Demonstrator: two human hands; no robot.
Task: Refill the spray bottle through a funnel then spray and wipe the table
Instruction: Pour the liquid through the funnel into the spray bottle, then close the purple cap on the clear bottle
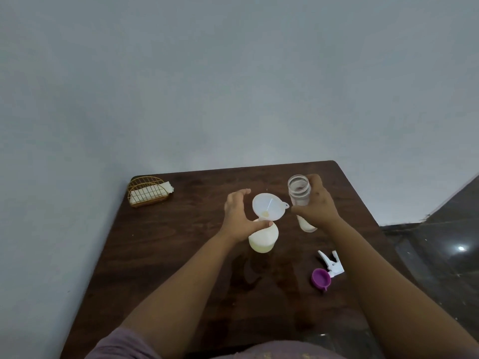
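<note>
A white spray bottle (263, 240) stands without its head in the middle of the dark wooden table (166, 255). A translucent white funnel (268, 206) sits tilted in its neck. My left hand (239, 216) curls around the bottle's neck just under the funnel, thumb against it. To the right, my right hand (317, 203) grips a clear refill bottle (299, 191), which is upright with its mouth open and a little white liquid at its bottom. The white trigger spray head (333, 263) with its purple collar (321, 278) lies on the table at the right.
A gold wire napkin holder (147, 191) with white napkins stands at the table's far left corner by the grey wall. Faint wet marks (248, 275) show on the wood in front of the spray bottle. The table's right edge borders a dark tiled floor (445, 244).
</note>
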